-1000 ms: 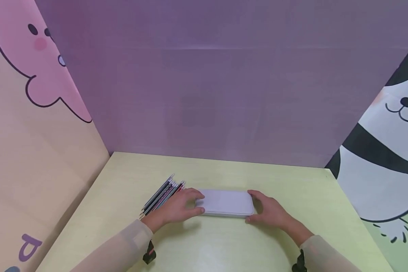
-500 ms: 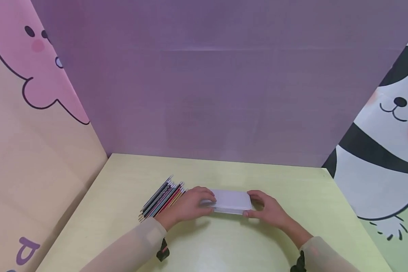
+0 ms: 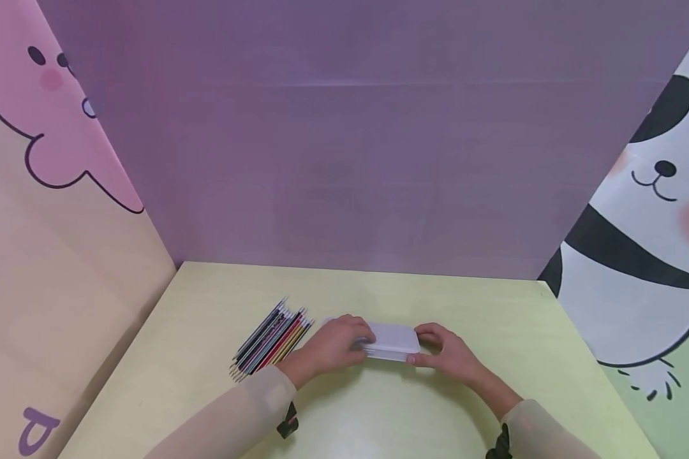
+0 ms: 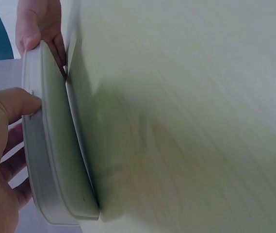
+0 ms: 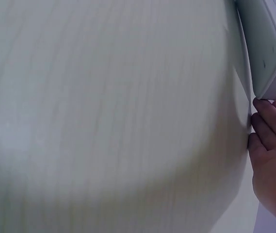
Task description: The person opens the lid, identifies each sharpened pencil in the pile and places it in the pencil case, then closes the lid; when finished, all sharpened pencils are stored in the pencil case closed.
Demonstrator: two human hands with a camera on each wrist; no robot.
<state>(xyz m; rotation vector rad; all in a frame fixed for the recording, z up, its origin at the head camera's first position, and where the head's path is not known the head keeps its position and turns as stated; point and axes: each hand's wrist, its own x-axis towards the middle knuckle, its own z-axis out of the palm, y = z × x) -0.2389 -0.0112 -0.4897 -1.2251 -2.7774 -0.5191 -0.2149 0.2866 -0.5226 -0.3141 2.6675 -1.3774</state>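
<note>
1. The flat white case with rounded corners (image 3: 393,338) is between the two hands, near the middle of the pale bench (image 3: 379,421); both wrist views show its underside, so at least the near edge appears raised; whether the far edge touches the bench, I cannot tell

2. The left hand (image 3: 339,344) holds the left part of the case, with the thumb against the near side wall and the fingers toward the far side; its grip is as wide as the case and no wider

3. The right hand (image 3: 450,354) has the right end, thumb at the near corner and fingers around the far corner; this grip also spans the case, but it takes only the end, and some fingertips are down by the bench

4. The pencils (image 3: 272,341) lie slantwise in a loose bundle on the bench, to the left of the case and near the left forearm

5. In my judgement, the right end could slip first, because the hold there is only at the corners; if one hand lifts faster, the case may twist

6. The left thumb presses close to a seam in the wall; if this is a lid, it might spring up

7. A low sweep of the left sleeve (image 3: 229,414) could make the pencils roll apart
</note>
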